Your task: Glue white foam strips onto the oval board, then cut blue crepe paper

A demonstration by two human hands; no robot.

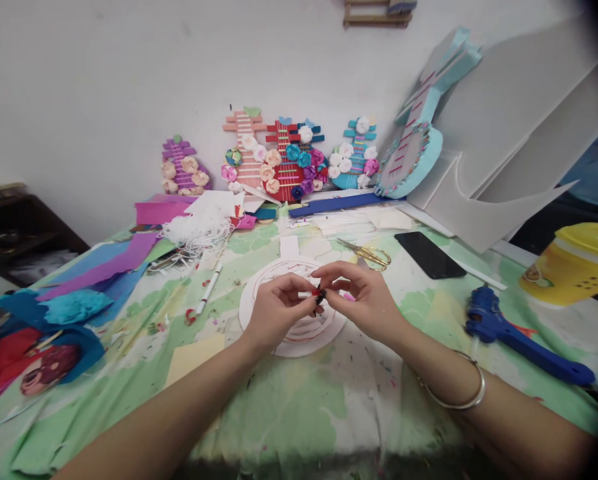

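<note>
Above a round white board (295, 345) with reddish curved lines, my left hand (280, 308) and my right hand (361, 298) meet at their fingertips. Between them is a small red and black piece (319, 295), pinched by the thumb and fingers of both hands. Its exact shape is too small to tell. A silver bangle circles my right forearm. The board has a white tab at its far edge, and the hands hide part of its middle.
Gold scissors (366, 253) and a black phone (429, 255) lie beyond my right hand. A blue glue gun (526, 343) and yellow bucket (576, 263) are at right. Left are a white marker (209, 289), white yarn (199, 230) and coloured paper. Decorated instrument shapes (283, 160) lean on the wall.
</note>
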